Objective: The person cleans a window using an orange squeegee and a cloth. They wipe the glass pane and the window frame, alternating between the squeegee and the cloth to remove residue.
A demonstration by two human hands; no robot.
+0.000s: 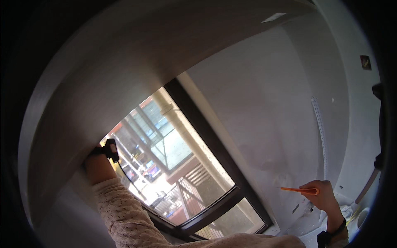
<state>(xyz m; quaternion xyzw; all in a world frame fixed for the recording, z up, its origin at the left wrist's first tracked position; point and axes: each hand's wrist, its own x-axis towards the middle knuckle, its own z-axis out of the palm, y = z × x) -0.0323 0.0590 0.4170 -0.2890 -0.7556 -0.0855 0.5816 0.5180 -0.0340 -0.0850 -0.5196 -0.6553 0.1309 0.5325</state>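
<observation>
My right hand is closed around an orange flat tool, seen nearly edge-on. It tapers to a thin tip pointing left toward the pale wall; it looks like a scraper, but its exact kind is unclear. A black band circles that wrist. My left forearm, in a cream knitted sleeve, reaches up beside the window. A black strapped device with a cable sits at that wrist. The left hand disappears behind the edge of a large grey-brown panel, so its fingers are hidden.
A dark-framed window fills the middle, with buildings and railings outside. On the pale grey wall to its right runs a perforated white strip. An open wall box is at the far right. White pipes lie low at the right.
</observation>
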